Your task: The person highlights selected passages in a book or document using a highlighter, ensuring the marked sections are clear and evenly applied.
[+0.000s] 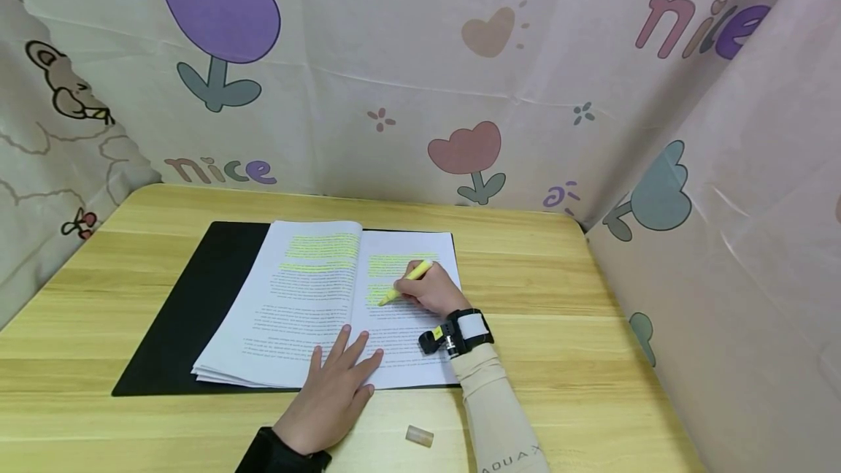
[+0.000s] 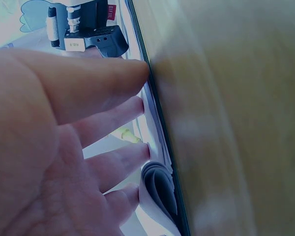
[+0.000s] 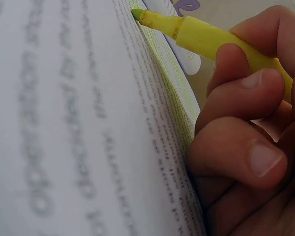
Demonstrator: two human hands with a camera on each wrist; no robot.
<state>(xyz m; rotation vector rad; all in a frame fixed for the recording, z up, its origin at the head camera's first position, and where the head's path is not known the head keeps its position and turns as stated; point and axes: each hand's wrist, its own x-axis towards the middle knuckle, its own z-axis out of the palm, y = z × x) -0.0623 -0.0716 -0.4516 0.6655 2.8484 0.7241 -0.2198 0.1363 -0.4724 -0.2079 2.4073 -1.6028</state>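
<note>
A stack of printed pages lies open like a book, with yellow highlighted lines on both sides. My right hand pinches a yellow highlighter over the right page. The green-yellow felt tip is down at the text, at the lower end of the highlighted lines. My left hand rests with fingers spread on the lower edge of the pages, near the fold. In the left wrist view, its straight fingers lie along the paper edge beside the curled spine.
Under the pages is a black mat, showing mostly on the left. A small translucent grey cap lies on the wooden table between my forearms. Printed fabric curtains stand around the back and sides.
</note>
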